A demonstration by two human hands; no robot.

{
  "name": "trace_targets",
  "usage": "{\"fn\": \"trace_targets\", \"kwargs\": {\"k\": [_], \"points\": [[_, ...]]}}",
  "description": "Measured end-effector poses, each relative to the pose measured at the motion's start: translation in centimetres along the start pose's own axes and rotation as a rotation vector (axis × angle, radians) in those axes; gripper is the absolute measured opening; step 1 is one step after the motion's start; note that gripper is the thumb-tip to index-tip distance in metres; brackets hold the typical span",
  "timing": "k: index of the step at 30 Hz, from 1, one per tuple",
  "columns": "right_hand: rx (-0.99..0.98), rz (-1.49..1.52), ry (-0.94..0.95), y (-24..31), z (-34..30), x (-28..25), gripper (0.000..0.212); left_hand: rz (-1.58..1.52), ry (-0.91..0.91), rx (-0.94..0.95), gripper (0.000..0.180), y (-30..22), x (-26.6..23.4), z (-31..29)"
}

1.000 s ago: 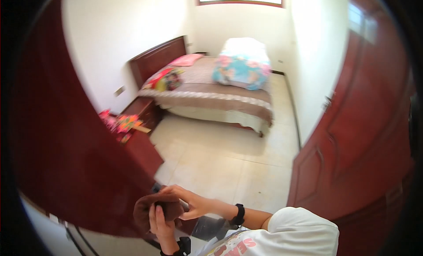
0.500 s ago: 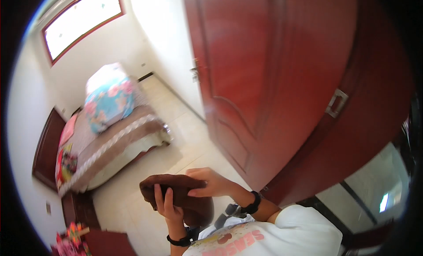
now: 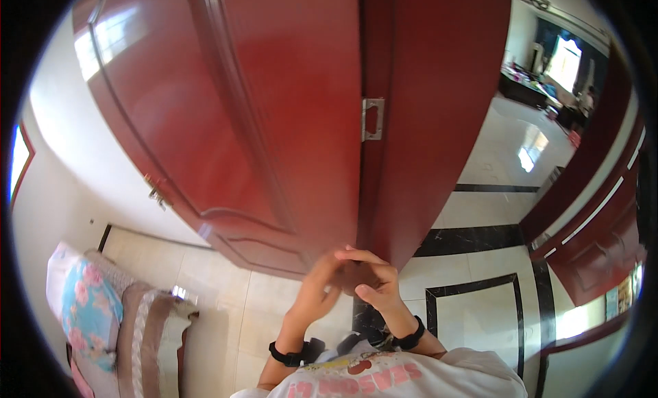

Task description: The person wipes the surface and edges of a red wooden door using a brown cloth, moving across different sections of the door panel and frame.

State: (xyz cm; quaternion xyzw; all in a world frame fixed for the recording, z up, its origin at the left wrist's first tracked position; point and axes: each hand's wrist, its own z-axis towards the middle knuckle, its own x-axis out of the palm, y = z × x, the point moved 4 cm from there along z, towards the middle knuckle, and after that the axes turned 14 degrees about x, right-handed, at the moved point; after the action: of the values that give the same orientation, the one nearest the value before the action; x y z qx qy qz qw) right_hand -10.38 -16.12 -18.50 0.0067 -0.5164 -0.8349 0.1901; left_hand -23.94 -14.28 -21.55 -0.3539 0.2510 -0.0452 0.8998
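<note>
A brown, soft, cloth-like bundle (image 3: 352,277) is gathered small in front of my chest. Cupped around it from one side is my left hand (image 3: 319,290), slightly smeared by motion. Across from it, my right hand (image 3: 379,283) curls its fingers over the top, with the thumb against the brown cloth. Most of the bundle is hidden between my palms, so its exact kind cannot be made out. Behind my hands rises a dark red panelled door (image 3: 267,110).
A metal hinge (image 3: 372,119) joins the door to its red frame (image 3: 432,117). The door handle (image 3: 157,192) is at left. A bed (image 3: 147,343) with a floral bundle (image 3: 86,302) stands lower left. On the right, a tiled floor (image 3: 473,288) with black borders leads into another room.
My view has swung right, from the bedroom toward the hinge side and the doorway. The brown cloth, spread out before, is now compacted between my hands, which have come closer together.
</note>
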Motion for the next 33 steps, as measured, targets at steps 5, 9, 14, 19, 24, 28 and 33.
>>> {"fn": "trace_targets", "kwargs": {"k": [5,9,14,19,24,28,33], "points": [[0.164,0.119,-0.093,-0.5,-1.1,-0.7,0.063,-0.405,0.026,-0.210,0.033,3.0,1.6,-1.0],[0.187,-0.017,-0.122,-0.1,-1.6,-3.0,0.071,-0.710,-0.020,-0.303,0.037,2.7,2.2,2.2],[0.134,-0.108,-0.381,1.0,-1.1,-8.7,0.063,-0.422,0.119,-0.068,0.041,2.1,6.1,7.2],[0.146,-0.279,-0.542,3.3,1.4,-15.9,0.038,-0.228,-0.017,-0.088,0.016,4.3,9.0,11.6],[0.060,-0.268,-0.360,4.9,5.3,-19.4,0.040,-0.066,-0.154,-0.121,0.024,3.4,9.7,16.8],[-0.092,-0.544,-0.323,6.1,8.2,-19.4,0.046,0.051,-0.145,-0.104,0.033,1.9,11.7,18.0],[-0.428,-0.914,-0.387,10.5,11.1,-17.5,0.047,-0.218,-0.215,0.043,0.047,0.6,11.4,19.9]]}}
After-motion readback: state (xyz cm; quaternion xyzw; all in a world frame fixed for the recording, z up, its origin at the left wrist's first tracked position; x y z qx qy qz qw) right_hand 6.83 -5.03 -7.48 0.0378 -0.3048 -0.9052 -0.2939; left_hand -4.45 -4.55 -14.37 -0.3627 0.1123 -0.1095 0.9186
